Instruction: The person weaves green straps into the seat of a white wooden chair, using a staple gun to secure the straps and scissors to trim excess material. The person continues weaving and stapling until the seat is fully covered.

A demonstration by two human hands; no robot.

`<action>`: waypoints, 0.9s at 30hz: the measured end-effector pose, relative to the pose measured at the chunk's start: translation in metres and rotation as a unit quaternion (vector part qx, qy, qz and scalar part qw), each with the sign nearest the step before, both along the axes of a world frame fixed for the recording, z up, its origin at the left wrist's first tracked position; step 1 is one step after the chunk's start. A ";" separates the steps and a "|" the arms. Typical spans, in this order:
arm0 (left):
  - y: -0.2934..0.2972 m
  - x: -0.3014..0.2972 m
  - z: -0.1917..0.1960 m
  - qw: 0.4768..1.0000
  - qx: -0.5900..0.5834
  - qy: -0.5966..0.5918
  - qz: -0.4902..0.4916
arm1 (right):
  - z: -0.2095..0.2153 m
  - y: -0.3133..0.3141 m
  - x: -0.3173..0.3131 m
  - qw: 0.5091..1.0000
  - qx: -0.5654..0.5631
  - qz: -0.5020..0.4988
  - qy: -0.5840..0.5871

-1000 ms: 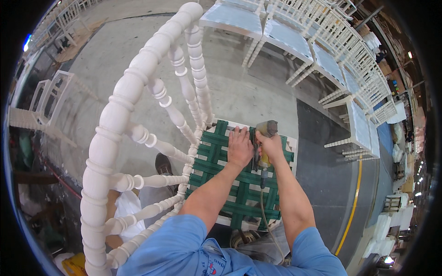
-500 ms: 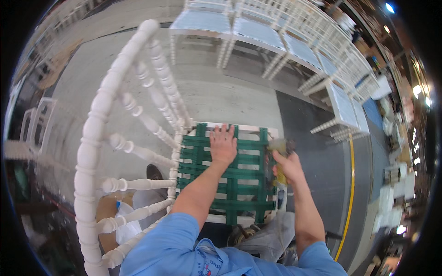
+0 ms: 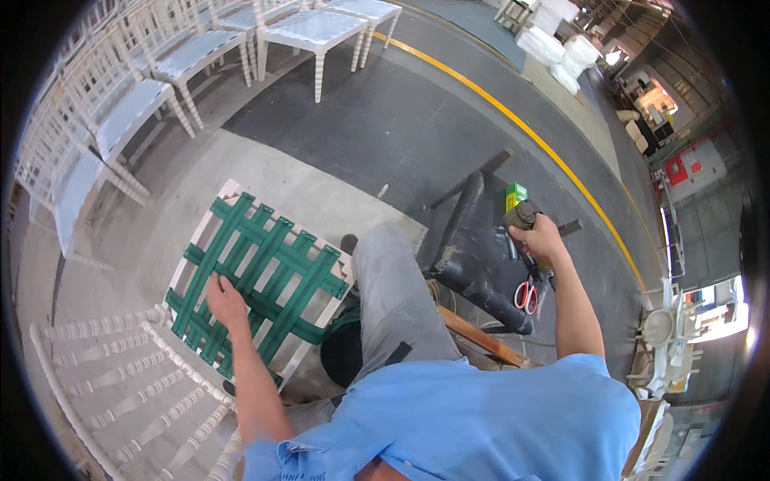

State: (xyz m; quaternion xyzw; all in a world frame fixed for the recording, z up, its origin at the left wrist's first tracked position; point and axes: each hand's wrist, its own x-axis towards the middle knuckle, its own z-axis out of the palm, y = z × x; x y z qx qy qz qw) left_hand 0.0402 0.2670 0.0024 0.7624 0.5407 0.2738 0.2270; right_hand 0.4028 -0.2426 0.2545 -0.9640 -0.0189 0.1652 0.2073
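Note:
My left hand (image 3: 225, 298) rests flat on the green woven webbing (image 3: 265, 280) of a white chair seat (image 3: 210, 216). The chair's white turned spindle back (image 3: 120, 393) lies at lower left. My right hand (image 3: 539, 237) is stretched out to the right and grips a dark hand tool (image 3: 521, 215) above a black padded stool (image 3: 481, 268). Red-handled scissors (image 3: 526, 295) lie on that stool just below the hand. My grey trouser leg (image 3: 393, 297) runs between the two hands.
A row of white chairs with pale blue seats (image 3: 200, 56) stands along the upper left. A small green box (image 3: 514, 194) sits by the stool. A yellow floor line (image 3: 529, 132) crosses the dark floor. White stacked items (image 3: 553, 44) stand at the far top right.
The view has swung to the right. My right hand moved with the tool away from the green webbing to the black stool. My left hand stays on the webbing.

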 end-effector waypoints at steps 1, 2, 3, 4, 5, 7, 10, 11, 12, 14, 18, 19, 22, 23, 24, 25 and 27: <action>-0.025 -0.005 -0.001 0.992 -0.085 -0.095 -0.004 | -0.013 -0.007 0.003 0.996 0.023 -0.055 0.065; -0.049 -0.014 0.001 0.972 -0.151 -0.172 -0.046 | -0.028 -0.013 0.004 0.983 0.112 -0.069 0.127; -0.075 -0.021 0.002 0.933 -0.283 -0.216 -0.041 | -0.039 -0.019 0.007 0.963 0.186 -0.070 0.184; -0.103 -0.029 0.004 0.888 -0.363 -0.269 -0.081 | -0.053 -0.023 0.012 0.939 0.237 -0.081 0.237; -0.133 -0.041 0.006 0.831 -0.466 -0.292 -0.082 | -0.069 -0.024 0.017 0.915 0.269 -0.101 0.284; -0.182 -0.058 0.009 0.730 -0.610 -0.298 -0.078 | -0.103 -0.025 0.027 0.887 0.300 -0.116 0.331; -0.220 -0.076 0.010 0.600 -0.747 -0.283 0.037 | -0.134 -0.028 0.038 0.895 0.245 -0.156 0.338; -0.224 -0.080 0.009 0.563 -0.774 -0.266 0.118 | -0.138 -0.033 0.041 0.895 0.232 -0.166 0.343; -0.224 -0.079 0.006 0.534 -0.770 -0.307 0.163 | -0.139 -0.038 0.040 0.899 0.239 -0.154 0.333; -0.214 -0.075 0.000 0.544 -0.725 -0.399 0.137 | -0.142 -0.044 0.039 0.936 0.212 -0.099 0.263; -0.200 -0.064 -0.005 0.552 -0.703 -0.416 0.167 | -0.129 -0.060 0.042 0.990 -0.006 0.024 0.139; -0.199 -0.061 -0.005 0.555 -0.689 -0.440 0.154 | -0.129 -0.063 0.043 0.996 -0.004 0.069 0.062; -0.201 -0.054 -0.003 0.581 -0.667 -0.427 0.189 | -0.124 -0.080 0.046 0.993 0.014 0.094 -0.076; -0.201 -0.052 -0.003 0.582 -0.664 -0.430 0.188 | -0.122 -0.086 0.048 0.997 0.025 0.051 -0.046; -0.202 -0.051 -0.003 0.584 -0.667 -0.407 0.221 | -0.124 -0.090 0.049 0.997 0.046 0.032 -0.049; -0.203 -0.049 -0.004 0.595 -0.651 -0.434 0.182 | -0.124 -0.096 0.049 0.995 0.045 0.060 -0.070; -0.204 -0.046 -0.007 0.624 -0.641 -0.400 0.200 | -0.126 -0.105 0.050 0.991 0.092 0.070 -0.066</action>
